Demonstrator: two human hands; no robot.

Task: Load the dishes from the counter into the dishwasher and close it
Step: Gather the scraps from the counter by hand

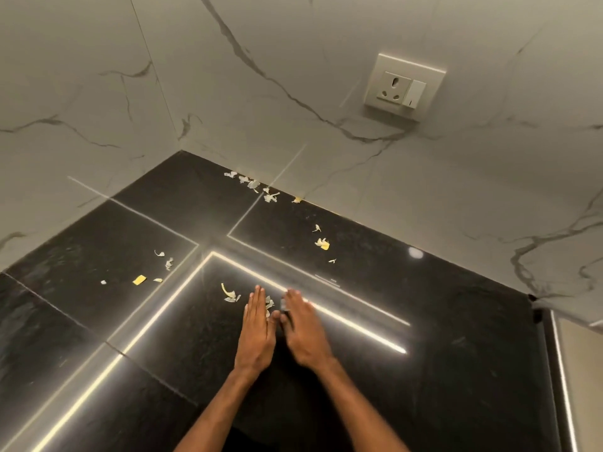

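Black shiny counter (424, 321) fills the corner between white marble walls (326, 44). Your left hand (256, 334) lies flat on it, fingers straight and together; your right hand (305, 331) is blurry but looks flat too — neither holds anything. Small pale scraps (269, 303) sit between your hands, and more lie farther off. No dishes or dishwasher show. Dishes will likely be hard, slippery and easy to break — take them by the rim.
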